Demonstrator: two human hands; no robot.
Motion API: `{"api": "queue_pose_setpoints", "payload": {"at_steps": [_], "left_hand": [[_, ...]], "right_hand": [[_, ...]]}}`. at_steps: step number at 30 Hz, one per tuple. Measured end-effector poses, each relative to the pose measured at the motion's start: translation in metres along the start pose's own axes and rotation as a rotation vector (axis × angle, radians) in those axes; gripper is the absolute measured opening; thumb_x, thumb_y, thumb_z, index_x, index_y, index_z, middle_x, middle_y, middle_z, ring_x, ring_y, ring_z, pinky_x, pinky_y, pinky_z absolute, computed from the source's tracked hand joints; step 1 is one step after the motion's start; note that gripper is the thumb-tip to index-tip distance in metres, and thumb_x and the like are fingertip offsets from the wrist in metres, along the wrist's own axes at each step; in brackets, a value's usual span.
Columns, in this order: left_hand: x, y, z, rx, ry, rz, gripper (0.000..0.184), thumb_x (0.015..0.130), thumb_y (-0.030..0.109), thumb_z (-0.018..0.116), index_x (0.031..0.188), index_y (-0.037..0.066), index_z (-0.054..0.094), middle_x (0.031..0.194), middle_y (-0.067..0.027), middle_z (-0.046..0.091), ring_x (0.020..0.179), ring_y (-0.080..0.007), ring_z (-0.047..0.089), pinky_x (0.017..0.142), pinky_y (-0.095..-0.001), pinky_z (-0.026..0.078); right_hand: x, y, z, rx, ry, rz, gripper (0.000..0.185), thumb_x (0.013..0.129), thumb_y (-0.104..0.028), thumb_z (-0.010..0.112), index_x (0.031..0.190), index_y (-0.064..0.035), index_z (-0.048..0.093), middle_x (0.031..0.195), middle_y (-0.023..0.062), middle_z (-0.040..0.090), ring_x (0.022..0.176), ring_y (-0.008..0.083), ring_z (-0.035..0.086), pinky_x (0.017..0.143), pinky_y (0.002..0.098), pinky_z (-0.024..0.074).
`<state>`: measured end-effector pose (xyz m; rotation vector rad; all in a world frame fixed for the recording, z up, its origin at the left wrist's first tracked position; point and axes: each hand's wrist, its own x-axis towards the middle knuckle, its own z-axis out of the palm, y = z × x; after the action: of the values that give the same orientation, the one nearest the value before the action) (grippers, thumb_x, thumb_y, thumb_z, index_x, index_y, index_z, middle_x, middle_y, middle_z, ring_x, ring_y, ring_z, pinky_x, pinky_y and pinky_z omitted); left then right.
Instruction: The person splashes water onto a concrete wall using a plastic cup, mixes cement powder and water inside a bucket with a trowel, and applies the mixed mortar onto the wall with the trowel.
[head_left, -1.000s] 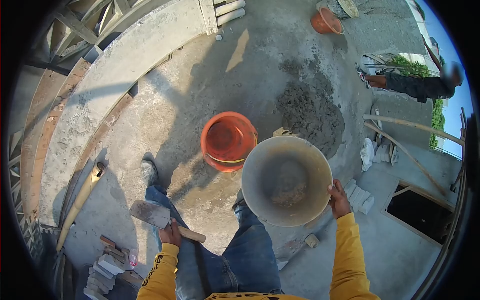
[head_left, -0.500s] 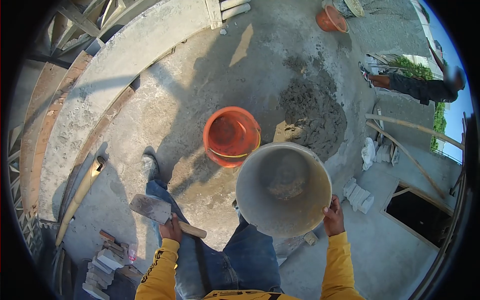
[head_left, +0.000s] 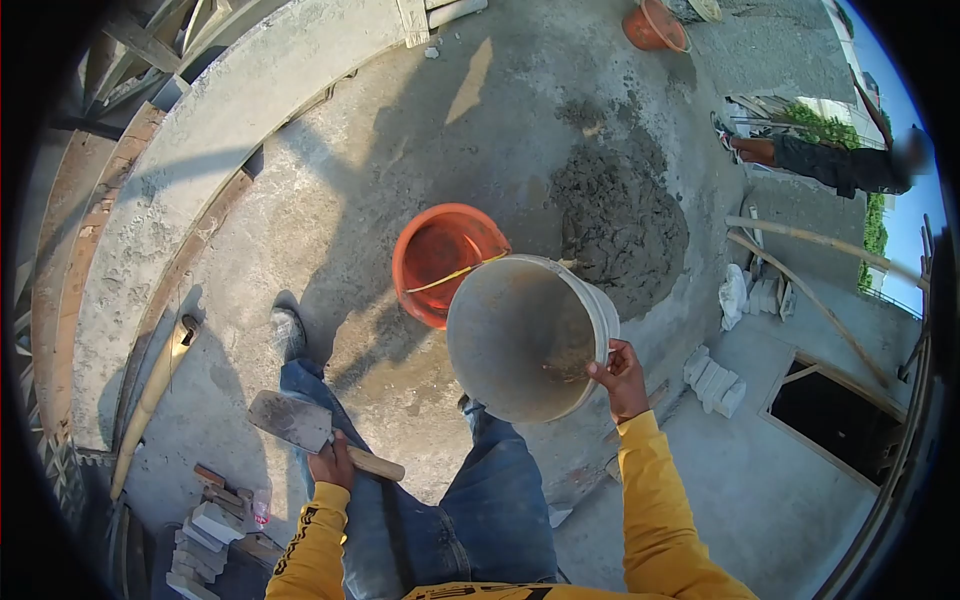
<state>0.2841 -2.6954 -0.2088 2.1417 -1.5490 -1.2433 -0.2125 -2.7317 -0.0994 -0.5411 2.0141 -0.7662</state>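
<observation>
My left hand [head_left: 331, 462] is closed around a trowel [head_left: 290, 420] with a flat, square metal blade and a wooden handle, held by my thigh. Gripped at its rim by my right hand [head_left: 620, 380] is a large grey bucket [head_left: 500, 345], tilted so that its mouth faces me. Some brownish residue clings to the inside of it. Just beyond stands an orange bucket [head_left: 415, 255] with a yellow handle, partly covered by the grey one. Wet mortar [head_left: 625, 225] lies heaped on the concrete floor past both buckets.
Another orange bucket [head_left: 650, 28] stands at the far end. A person [head_left: 830, 165] is at the right. Bamboo poles [head_left: 815, 240], white blocks [head_left: 714, 380] and a dark floor opening [head_left: 835, 420] are on the right. A bamboo pole [head_left: 158, 395] and stacked blocks [head_left: 205, 540] lie left.
My right hand has moved the grey bucket left and turned it, so its side now shows and it overlaps the orange bucket more. The trowel stays in my left hand.
</observation>
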Motion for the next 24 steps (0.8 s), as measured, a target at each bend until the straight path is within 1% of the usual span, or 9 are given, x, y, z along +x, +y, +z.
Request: {"api": "queue_pose_setpoints", "payload": {"at_steps": [3, 6, 10, 13, 16, 19, 20, 23, 24], "left_hand": [[-0.002, -0.017, 0.005, -0.021, -0.012, -0.010, 0.026, 0.100, 0.021, 0.057, 0.094, -0.004, 0.063, 0.086, -0.0264, 0.064, 0.081, -0.0487, 0.059, 0.075, -0.0537, 0.044], [-0.002, -0.025, 0.005, -0.057, -0.020, -0.028, 0.025, 0.099, 0.021, 0.057, 0.096, -0.003, 0.063, 0.088, -0.0262, 0.063, 0.082, -0.0480, 0.059, 0.076, -0.0537, 0.044], [0.001, -0.020, -0.003, -0.095, -0.002, -0.033, 0.023, 0.099, 0.020, 0.057, 0.098, -0.003, 0.063, 0.090, -0.0259, 0.064, 0.084, -0.0475, 0.059, 0.077, -0.0533, 0.044], [0.003, -0.019, -0.009, -0.098, 0.034, -0.015, 0.022, 0.099, 0.019, 0.057, 0.099, -0.002, 0.063, 0.092, -0.0252, 0.064, 0.085, -0.0471, 0.059, 0.077, -0.0531, 0.044], [0.004, -0.022, -0.016, -0.164, 0.054, -0.022, 0.021, 0.099, 0.018, 0.057, 0.099, -0.002, 0.063, 0.092, -0.0244, 0.064, 0.086, -0.0466, 0.059, 0.077, -0.0530, 0.044], [0.005, -0.030, -0.023, -0.207, 0.071, -0.016, 0.021, 0.099, 0.017, 0.057, 0.098, -0.002, 0.063, 0.092, -0.0239, 0.064, 0.086, -0.0462, 0.060, 0.078, -0.0527, 0.045], [0.006, -0.030, -0.027, -0.211, 0.078, -0.011, 0.020, 0.098, 0.017, 0.058, 0.098, -0.002, 0.063, 0.092, -0.0238, 0.064, 0.087, -0.0461, 0.060, 0.079, -0.0525, 0.045], [0.008, -0.029, -0.040, -0.241, 0.117, -0.027, 0.019, 0.098, 0.016, 0.058, 0.096, -0.002, 0.064, 0.090, -0.0229, 0.064, 0.086, -0.0457, 0.060, 0.078, -0.0526, 0.045], [0.009, -0.035, -0.041, -0.237, 0.117, -0.019, 0.019, 0.098, 0.016, 0.058, 0.096, -0.002, 0.064, 0.089, -0.0226, 0.065, 0.085, -0.0457, 0.060, 0.078, -0.0526, 0.045]], "right_hand": [[0.015, -0.027, 0.034, 0.048, 0.024, -0.027, 0.062, 0.075, -0.016, 0.090, 0.122, -0.0037, 0.052, 0.090, -0.0033, 0.051, 0.081, 0.0079, 0.043, 0.075, 0.0235, 0.0425], [0.028, -0.045, 0.049, 0.007, 0.065, -0.083, 0.061, 0.073, -0.022, 0.093, 0.114, -0.0041, 0.052, 0.086, -0.0044, 0.047, 0.076, 0.0066, 0.042, 0.069, 0.0215, 0.0406], [0.029, -0.064, 0.059, -0.137, 0.110, -0.139, 0.062, 0.070, -0.027, 0.095, 0.108, -0.0057, 0.051, 0.085, -0.0044, 0.046, 0.074, 0.0068, 0.040, 0.067, 0.0221, 0.0402], [0.023, -0.087, 0.084, -0.364, 0.189, -0.177, 0.065, 0.067, -0.031, 0.097, 0.104, -0.0054, 0.050, 0.083, -0.0039, 0.045, 0.074, 0.0091, 0.041, 0.066, 0.0244, 0.0410], [0.027, -0.087, 0.112, -0.572, 0.217, -0.309, 0.068, 0.065, -0.033, 0.097, 0.103, -0.0048, 0.048, 0.082, 0.0000, 0.048, 0.074, 0.0147, 0.046, 0.068, 0.0297, 0.0449], [0.015, -0.097, 0.158, -0.748, 0.256, -0.302, 0.071, 0.064, -0.035, 0.096, 0.104, -0.0040, 0.047, 0.085, 0.0068, 0.055, 0.074, 0.0221, 0.054, 0.072, 0.0364, 0.0486], [0.010, -0.101, 0.173, -0.829, 0.246, -0.238, 0.072, 0.066, -0.037, 0.095, 0.108, -0.0037, 0.047, 0.092, 0.0137, 0.063, 0.081, 0.0305, 0.064, 0.077, 0.0421, 0.0513], [0.002, -0.105, 0.222, -0.971, 0.242, -0.216, 0.073, 0.067, -0.039, 0.093, 0.113, -0.0039, 0.049, 0.097, 0.0163, 0.066, 0.091, 0.0364, 0.068, 0.079, 0.0456, 0.0524], [0.000, -0.107, 0.240, -1.010, 0.245, -0.205, 0.074, 0.066, -0.040, 0.093, 0.115, -0.0050, 0.049, 0.102, 0.0170, 0.067, 0.097, 0.0400, 0.068, 0.082, 0.0488, 0.0533]]}}
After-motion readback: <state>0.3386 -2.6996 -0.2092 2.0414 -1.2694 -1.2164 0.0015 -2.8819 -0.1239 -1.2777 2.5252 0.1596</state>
